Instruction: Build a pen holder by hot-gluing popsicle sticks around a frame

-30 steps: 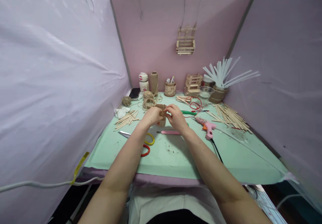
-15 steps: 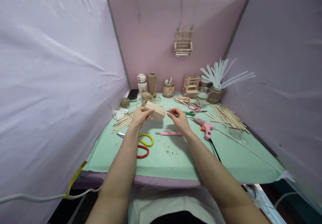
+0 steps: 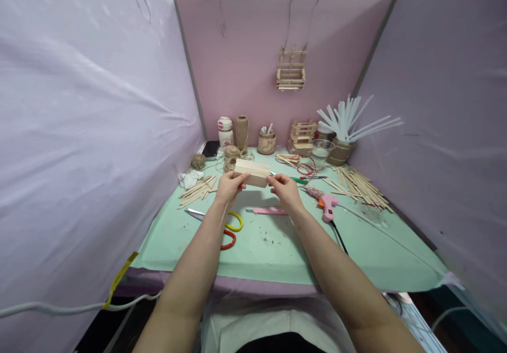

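Observation:
A small box-like piece made of pale wooden craft sticks (image 3: 252, 173) is held up above the table between both hands. My left hand (image 3: 232, 188) is closed on its left end, thumb along the near face. At the right end, my right hand (image 3: 284, 189) has its thumb and fingertips pinched on the edge. Below the hands lies a pink craft knife (image 3: 269, 211). Scissors with yellow and red handles (image 3: 234, 221) lie partly under my left forearm.
A pink glue gun (image 3: 325, 203) lies to the right with its black cord. Loose craft sticks (image 3: 364, 186) are piled at the right and left. Twine, a bottle (image 3: 225, 131), a clear cup (image 3: 321, 151) and a pot of white glue sticks (image 3: 339, 150) stand along the back.
My right hand has come onto the right end of the wooden piece, from just apart. The piece has turned more level and shifted slightly right with my left hand.

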Demonstrator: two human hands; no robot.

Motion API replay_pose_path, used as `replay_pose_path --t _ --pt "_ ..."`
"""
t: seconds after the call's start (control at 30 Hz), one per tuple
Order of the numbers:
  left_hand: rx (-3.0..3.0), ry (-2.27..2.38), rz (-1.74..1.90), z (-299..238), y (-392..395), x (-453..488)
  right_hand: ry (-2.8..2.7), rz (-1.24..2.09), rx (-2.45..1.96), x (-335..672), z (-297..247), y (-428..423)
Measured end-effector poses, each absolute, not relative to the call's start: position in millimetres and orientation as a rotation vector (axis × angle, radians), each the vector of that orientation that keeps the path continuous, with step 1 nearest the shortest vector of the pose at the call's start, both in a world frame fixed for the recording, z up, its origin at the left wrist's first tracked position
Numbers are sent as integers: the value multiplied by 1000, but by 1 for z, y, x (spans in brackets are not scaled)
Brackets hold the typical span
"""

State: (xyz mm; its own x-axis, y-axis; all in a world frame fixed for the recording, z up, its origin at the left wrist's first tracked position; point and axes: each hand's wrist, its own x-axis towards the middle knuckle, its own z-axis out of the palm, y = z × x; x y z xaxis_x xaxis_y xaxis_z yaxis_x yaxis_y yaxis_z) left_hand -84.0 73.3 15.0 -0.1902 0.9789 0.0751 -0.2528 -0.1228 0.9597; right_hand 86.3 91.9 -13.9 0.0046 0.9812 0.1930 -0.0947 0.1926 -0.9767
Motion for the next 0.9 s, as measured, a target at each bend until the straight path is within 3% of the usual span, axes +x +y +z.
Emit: replay_pose_path --t 0.3,0.9 --pt "908 1058 1393 12 74 -86 -1269 994 -1007 85 -9 87" --pt "742 987 1226 4 78 -88 -1255 1094 -1110 94 -10 90"
